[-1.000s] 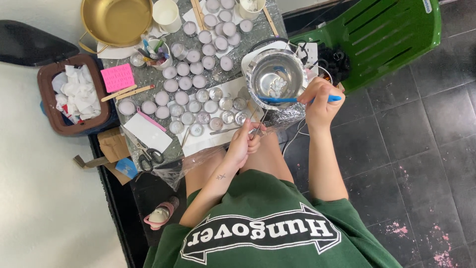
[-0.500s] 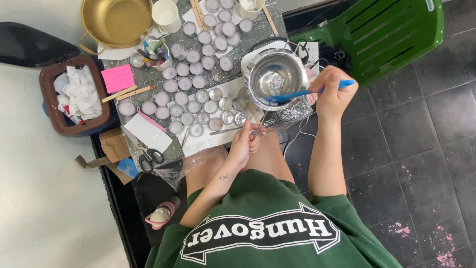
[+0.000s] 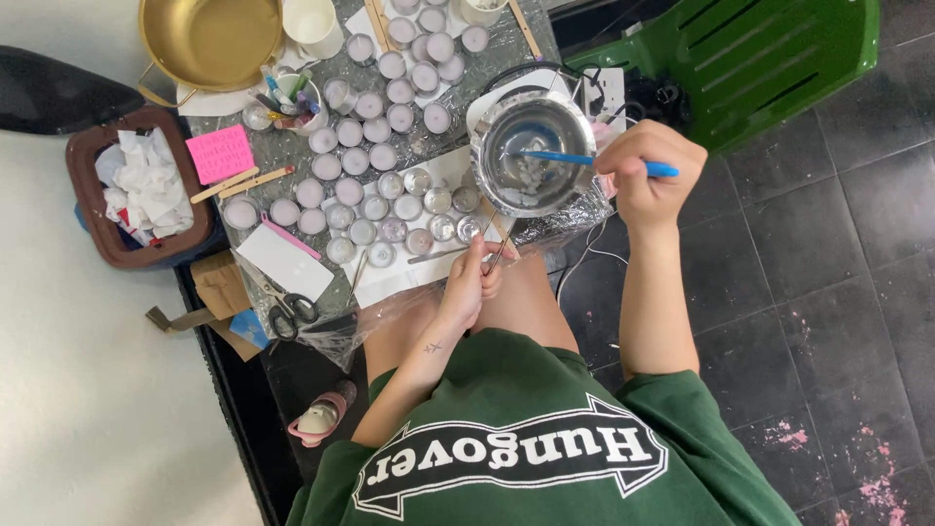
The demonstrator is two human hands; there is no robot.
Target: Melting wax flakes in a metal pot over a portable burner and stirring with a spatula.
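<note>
Right hand clenched around a thin blue plastic stirring stick; the stick runs from the fingers out over the rim of a round shiny steel melting pot, tip down among pale white lumps at the pot bottom. Left hand is pinched on the pot's thin metal handle, which runs from those fingers up to the pot's near edge; fingers closed on it, steadying. Judged step: stirring the contents while the lumps are only partly gone, so early-to-mid in the melt. Next move likely calls for a firm handle hold and slow circles so nothing slops over the rim. Beyond the left fingers: rows of small round metal cups, some filled with pale lilac, on a foil-covered table. Further out: pink sticky note, scissors, brass-coloured pan, brown bin of crumpled paper. Past the right hand, a green plastic chair.
</note>
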